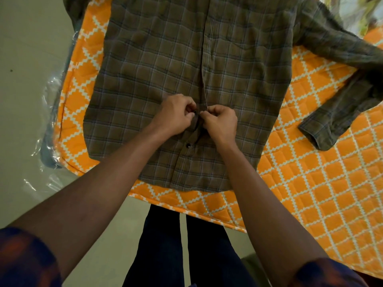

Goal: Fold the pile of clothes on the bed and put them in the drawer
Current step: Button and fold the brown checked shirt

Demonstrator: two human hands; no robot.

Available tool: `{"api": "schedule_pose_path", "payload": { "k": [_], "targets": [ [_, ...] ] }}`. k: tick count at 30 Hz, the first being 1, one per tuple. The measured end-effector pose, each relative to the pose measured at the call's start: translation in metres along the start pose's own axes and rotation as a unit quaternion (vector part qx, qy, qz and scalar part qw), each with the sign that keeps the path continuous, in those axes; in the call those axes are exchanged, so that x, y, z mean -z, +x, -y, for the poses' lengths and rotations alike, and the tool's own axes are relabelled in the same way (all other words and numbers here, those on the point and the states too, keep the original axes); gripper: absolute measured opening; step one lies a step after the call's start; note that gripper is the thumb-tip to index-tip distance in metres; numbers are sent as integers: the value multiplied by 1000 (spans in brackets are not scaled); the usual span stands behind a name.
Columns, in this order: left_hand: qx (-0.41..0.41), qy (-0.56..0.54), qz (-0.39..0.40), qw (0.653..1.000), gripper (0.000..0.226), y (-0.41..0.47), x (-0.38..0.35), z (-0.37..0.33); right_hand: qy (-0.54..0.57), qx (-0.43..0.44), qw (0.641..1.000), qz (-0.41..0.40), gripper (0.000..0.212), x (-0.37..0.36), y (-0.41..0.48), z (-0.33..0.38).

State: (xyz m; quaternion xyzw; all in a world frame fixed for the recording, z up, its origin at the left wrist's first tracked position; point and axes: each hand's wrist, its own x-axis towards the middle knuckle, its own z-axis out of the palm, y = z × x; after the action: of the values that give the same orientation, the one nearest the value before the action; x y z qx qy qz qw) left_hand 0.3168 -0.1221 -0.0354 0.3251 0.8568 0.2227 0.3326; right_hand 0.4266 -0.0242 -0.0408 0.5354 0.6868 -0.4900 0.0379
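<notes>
With the plaid shirt spread flat on the orange-quilted bed, our left hand and right hand pinch its front placket in tightly curled fingers; we judge the buttoning goes best with both edges kept flat and aligned, lower button next.

The plaid shirt is cut off at the collar; part of its placket is hidden under the left hand and the right hand.
</notes>
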Motion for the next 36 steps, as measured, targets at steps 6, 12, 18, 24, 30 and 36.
{"api": "schedule_pose_path", "payload": {
  "k": [6,12,18,24,30,36],
  "targets": [
    [-7,51,-20,998,12,0,-4,-7,68,50,995,-59,7,-6,-11,-7],
    [22,28,-18,999,6,2,-8,-11,81,30,994,-70,10,-13,-9,-11],
    [118,-112,-36,986,10,6,-17,-5,37,43,998,-30,16,-10,-2,-8],
    [140,-138,-24,980,10,10,-16,-2,134,4,991,-29,10,-19,-8,-10],
    [144,-165,-34,975,8,11,-16,0,321,-85,943,15,13,-15,-11,-8],
    [157,-206,-53,964,9,10,-22,2,333,-101,932,103,9,-3,1,-9]
  ]
}}
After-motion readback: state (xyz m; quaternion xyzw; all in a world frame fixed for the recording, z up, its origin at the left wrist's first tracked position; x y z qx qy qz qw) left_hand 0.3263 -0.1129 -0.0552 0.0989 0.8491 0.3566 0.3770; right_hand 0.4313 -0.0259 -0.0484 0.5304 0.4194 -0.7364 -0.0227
